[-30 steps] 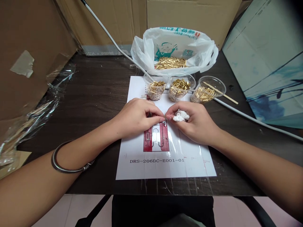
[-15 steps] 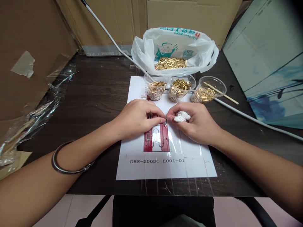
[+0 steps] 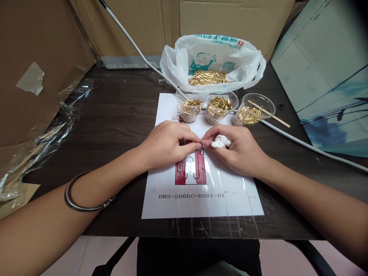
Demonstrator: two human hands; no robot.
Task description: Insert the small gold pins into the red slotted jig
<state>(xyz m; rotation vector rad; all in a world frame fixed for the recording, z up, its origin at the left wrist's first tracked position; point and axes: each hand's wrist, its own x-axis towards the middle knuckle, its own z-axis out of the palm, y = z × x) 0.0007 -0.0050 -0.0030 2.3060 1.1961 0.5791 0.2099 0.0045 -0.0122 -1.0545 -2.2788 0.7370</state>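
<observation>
My left hand [image 3: 166,145] rests over a white sheet [image 3: 230,207], its thumb and forefinger closed to a pinch. Fingertip to fingertip with it is my right hand [image 3: 244,149], also pinching. Whatever lies between the tips is too small to make out. A crumpled white tissue [image 3: 220,142] is tucked in the curl of my right hand. Under my left fingers, partly covered, lies a red-and-white printed figure [image 3: 201,172] with dark hook-shaped lines. Just beyond the hands stand three clear cups of small brass-coloured pins: a left cup [image 3: 189,114], a middle cup [image 3: 217,115] and a tilted right cup [image 3: 247,118].
Behind the cups sits a white plastic bag [image 3: 247,69] holding longer brass-coloured pins [image 3: 208,78]. A thin wooden stick [image 3: 277,119] leans out of the right cup. A white cable [image 3: 310,142] crosses the dark table [image 3: 115,96]. Cardboard [image 3: 230,23] walls the back.
Both hands keep almost the same pose, fingertips together. The whole view has shifted very slightly; nothing else has visibly moved.
</observation>
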